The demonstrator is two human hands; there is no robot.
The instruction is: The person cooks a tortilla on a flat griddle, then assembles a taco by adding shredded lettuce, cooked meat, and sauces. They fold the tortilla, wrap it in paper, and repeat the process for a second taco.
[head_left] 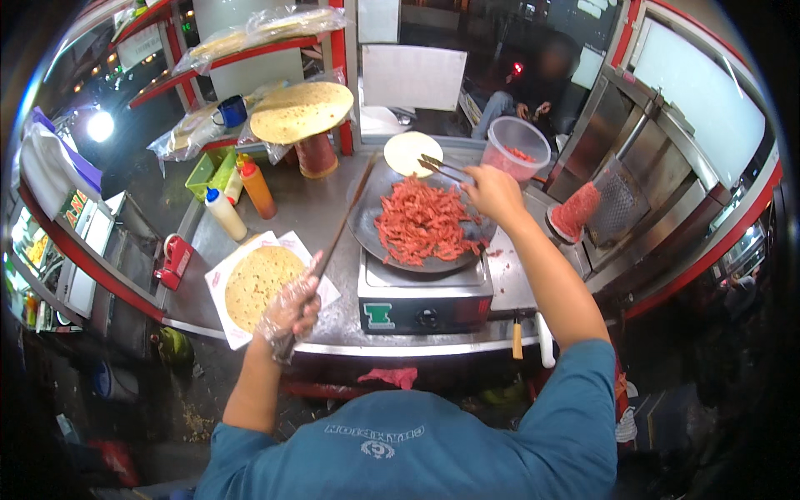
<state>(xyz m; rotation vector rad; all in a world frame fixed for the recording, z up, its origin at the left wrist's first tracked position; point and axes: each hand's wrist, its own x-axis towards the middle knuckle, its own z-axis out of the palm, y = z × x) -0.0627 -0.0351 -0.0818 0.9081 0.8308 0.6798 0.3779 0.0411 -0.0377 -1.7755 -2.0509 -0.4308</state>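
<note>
My left hand (293,310), in a clear plastic glove, is closed round a long, thin, dark tool (348,208); it looks like a knife or flat blade, and its kind is unclear. The tool slants up toward the left rim of the pan (421,265). Tongs (442,169) are in my right hand (493,193), their tips at the edge of a small pale flatbread (411,152) by the pan's far rim. Reddish meat strips (425,221) fill much of the pan. Beside my left hand, a browned flatbread (262,283) lies on white paper (218,287).
The pan sits on a gas stove (425,308). A clear tub (517,142) with red meat stands behind right, near a vertical meat spit (575,212). Sauce bottles (257,190), a green basket (210,171) and stacked flatbreads (302,110) occupy the left. Knife handles (544,340) stick out at the front edge.
</note>
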